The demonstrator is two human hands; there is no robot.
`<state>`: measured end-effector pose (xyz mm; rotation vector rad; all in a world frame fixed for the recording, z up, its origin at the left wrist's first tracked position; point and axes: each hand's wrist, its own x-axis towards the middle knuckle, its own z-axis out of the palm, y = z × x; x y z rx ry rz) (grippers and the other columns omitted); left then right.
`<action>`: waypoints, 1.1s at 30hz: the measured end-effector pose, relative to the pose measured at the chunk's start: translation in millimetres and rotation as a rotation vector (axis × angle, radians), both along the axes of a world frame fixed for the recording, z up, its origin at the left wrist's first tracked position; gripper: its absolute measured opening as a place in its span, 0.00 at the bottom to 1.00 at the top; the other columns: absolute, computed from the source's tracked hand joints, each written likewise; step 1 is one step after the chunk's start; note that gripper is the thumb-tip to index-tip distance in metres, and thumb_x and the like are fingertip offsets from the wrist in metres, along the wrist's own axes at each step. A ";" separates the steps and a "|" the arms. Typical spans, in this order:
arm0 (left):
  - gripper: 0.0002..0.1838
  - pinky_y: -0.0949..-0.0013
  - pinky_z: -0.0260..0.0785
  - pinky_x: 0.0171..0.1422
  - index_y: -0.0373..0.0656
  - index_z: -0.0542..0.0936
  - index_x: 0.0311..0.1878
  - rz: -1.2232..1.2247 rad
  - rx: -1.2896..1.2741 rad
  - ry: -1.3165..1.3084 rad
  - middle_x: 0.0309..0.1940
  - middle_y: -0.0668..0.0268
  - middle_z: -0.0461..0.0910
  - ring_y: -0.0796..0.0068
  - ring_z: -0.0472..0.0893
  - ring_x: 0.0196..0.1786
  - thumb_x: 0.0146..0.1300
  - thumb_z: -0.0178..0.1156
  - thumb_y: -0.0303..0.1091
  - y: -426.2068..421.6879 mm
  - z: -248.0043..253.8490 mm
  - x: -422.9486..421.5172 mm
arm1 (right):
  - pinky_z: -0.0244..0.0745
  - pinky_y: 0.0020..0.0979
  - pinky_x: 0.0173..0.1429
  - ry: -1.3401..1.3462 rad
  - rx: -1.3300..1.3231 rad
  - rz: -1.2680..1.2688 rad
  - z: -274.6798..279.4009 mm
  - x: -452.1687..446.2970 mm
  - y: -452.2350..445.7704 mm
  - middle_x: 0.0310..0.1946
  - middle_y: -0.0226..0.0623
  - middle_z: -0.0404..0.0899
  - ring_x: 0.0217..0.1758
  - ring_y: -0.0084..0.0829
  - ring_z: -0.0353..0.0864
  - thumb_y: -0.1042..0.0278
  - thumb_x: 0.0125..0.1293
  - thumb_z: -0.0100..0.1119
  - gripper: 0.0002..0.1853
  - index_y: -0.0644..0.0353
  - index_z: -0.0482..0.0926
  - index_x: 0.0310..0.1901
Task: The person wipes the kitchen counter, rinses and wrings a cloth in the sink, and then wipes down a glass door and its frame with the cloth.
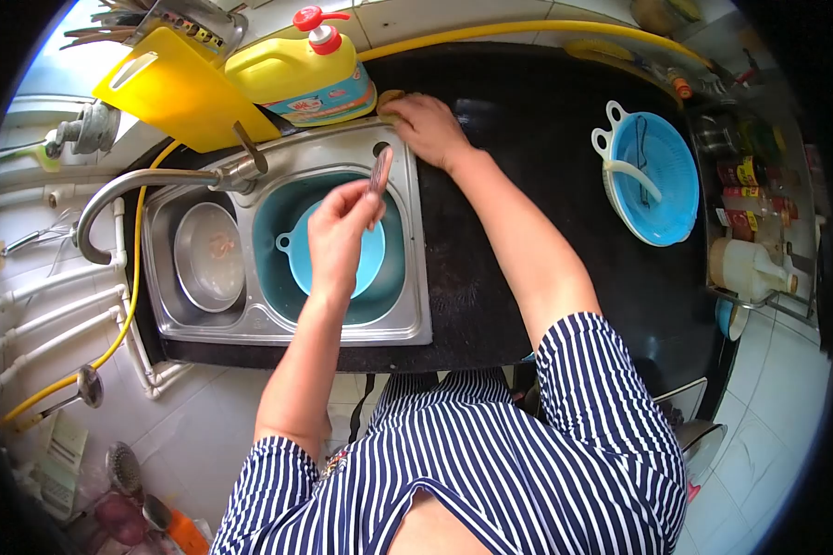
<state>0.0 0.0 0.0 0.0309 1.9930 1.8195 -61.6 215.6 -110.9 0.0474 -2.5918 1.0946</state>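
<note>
My left hand (pixel 340 231) is raised above the right sink basin (pixel 400 264), pinching a small, narrow, shiny brownish-grey object (pixel 380 170) whose kind I cannot make out. Under that hand, a light-blue plastic bowl (pixel 370 264) with a looped handle sits in the basin, partly hidden by my wrist. My right hand (pixel 424 128) reaches to the back of the counter, its fingers curled on a yellowish-brown sponge (pixel 391 98) beside the yellow detergent bottle (pixel 292 83) with a red pump. Most of the sponge is covered by the fingers.
A round metal pan (pixel 209 257) with pinkish pieces in liquid sits in the left basin. The faucet (pixel 148 178) arches over that basin. A yellow cutting board (pixel 180 92) leans behind. Blue and white strainers (pixel 671 176) stand on the black counter at right, near a bottle rack (pixel 759 217).
</note>
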 end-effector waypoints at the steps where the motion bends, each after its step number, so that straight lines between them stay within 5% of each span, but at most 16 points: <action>1: 0.12 0.78 0.68 0.41 0.32 0.83 0.50 -0.008 0.024 0.020 0.33 0.65 0.83 0.82 0.77 0.34 0.67 0.64 0.28 9.5 -0.5 -13.6 | 0.69 0.45 0.69 0.070 0.007 -0.024 -4.2 6.9 -4.8 0.57 0.40 0.82 0.62 0.47 0.77 0.65 0.65 0.56 0.17 0.50 0.83 0.55; 5: 0.16 0.76 0.70 0.42 0.28 0.84 0.49 -0.019 -0.043 0.177 0.33 0.67 0.84 0.82 0.79 0.35 0.66 0.65 0.33 64.0 -8.5 -49.4 | 0.72 0.46 0.63 0.099 0.088 0.007 -8.3 99.6 -34.1 0.50 0.38 0.85 0.58 0.45 0.79 0.74 0.61 0.59 0.16 0.53 0.84 0.50; 9: 0.23 0.73 0.71 0.45 0.29 0.82 0.54 -0.115 -0.071 0.223 0.31 0.65 0.85 0.79 0.81 0.35 0.65 0.65 0.41 112.4 -47.4 -98.8 | 0.73 0.42 0.64 0.101 -0.122 0.140 13.9 176.9 -46.9 0.48 0.33 0.87 0.56 0.39 0.81 0.82 0.60 0.56 0.14 0.55 0.87 0.43; 14: 0.27 0.68 0.71 0.65 0.35 0.75 0.67 -0.097 -0.143 0.396 0.56 0.53 0.82 0.68 0.81 0.59 0.69 0.62 0.39 90.6 -31.6 -62.8 | 0.77 0.41 0.60 0.376 0.112 -0.248 45.4 153.7 43.9 0.46 0.41 0.86 0.52 0.43 0.84 0.77 0.66 0.52 0.12 0.60 0.85 0.44; 15: 0.24 0.68 0.71 0.65 0.37 0.76 0.67 -0.125 -0.115 0.388 0.56 0.55 0.83 0.68 0.82 0.59 0.70 0.62 0.36 72.4 -22.3 -43.4 | 0.69 0.45 0.70 -0.014 0.161 -0.430 36.0 143.6 69.4 0.59 0.48 0.80 0.64 0.49 0.77 0.69 0.72 0.50 0.17 0.62 0.80 0.58; 17: 0.20 0.69 0.71 0.65 0.37 0.78 0.64 -0.122 -0.135 0.330 0.55 0.58 0.84 0.72 0.82 0.58 0.71 0.61 0.32 31.8 -30.4 -7.4 | 0.39 0.49 0.84 -0.261 0.464 -0.613 -7.9 114.1 97.2 0.78 0.50 0.56 0.84 0.47 0.48 0.49 0.79 0.40 0.33 0.60 0.58 0.77; 19: 0.18 0.71 0.71 0.64 0.36 0.79 0.63 -0.100 -0.160 0.162 0.54 0.60 0.84 0.74 0.82 0.57 0.72 0.59 0.29 -7.5 -35.2 29.4 | 0.40 0.50 0.84 -0.279 0.485 -0.636 -9.0 83.0 79.8 0.78 0.47 0.57 0.83 0.45 0.51 0.47 0.77 0.40 0.33 0.58 0.59 0.77; 25: 0.17 0.70 0.72 0.63 0.34 0.78 0.63 0.026 -0.270 -0.128 0.53 0.59 0.84 0.72 0.82 0.55 0.73 0.56 0.26 -94.8 -47.3 111.1 | 0.42 0.51 0.83 -0.103 0.419 -0.237 -1.5 103.6 -48.4 0.76 0.42 0.63 0.80 0.41 0.57 0.46 0.74 0.45 0.32 0.56 0.66 0.73; 27: 0.17 0.71 0.72 0.63 0.34 0.78 0.63 0.024 -0.284 -0.101 0.53 0.59 0.83 0.73 0.82 0.55 0.73 0.56 0.25 -115.0 -51.5 121.0 | 0.43 0.50 0.83 -0.028 0.411 -0.157 14.8 113.0 -29.5 0.75 0.42 0.63 0.80 0.42 0.57 0.46 0.74 0.46 0.32 0.59 0.67 0.72; 29: 0.16 0.71 0.71 0.64 0.35 0.79 0.62 0.040 -0.297 -0.075 0.53 0.60 0.83 0.74 0.81 0.55 0.74 0.55 0.25 -125.7 -47.2 126.0 | 0.42 0.49 0.84 -0.575 0.554 0.040 57.9 103.0 19.5 0.77 0.42 0.61 0.82 0.43 0.54 0.46 0.75 0.44 0.33 0.58 0.64 0.74; 33: 0.16 0.71 0.71 0.64 0.35 0.79 0.62 0.107 -0.249 -0.069 0.53 0.61 0.83 0.74 0.81 0.55 0.74 0.55 0.25 -132.3 -43.9 130.7 | 0.51 0.51 0.81 -0.120 0.666 -0.568 -9.1 130.1 74.3 0.74 0.39 0.65 0.79 0.44 0.59 0.52 0.75 0.48 0.27 0.51 0.68 0.72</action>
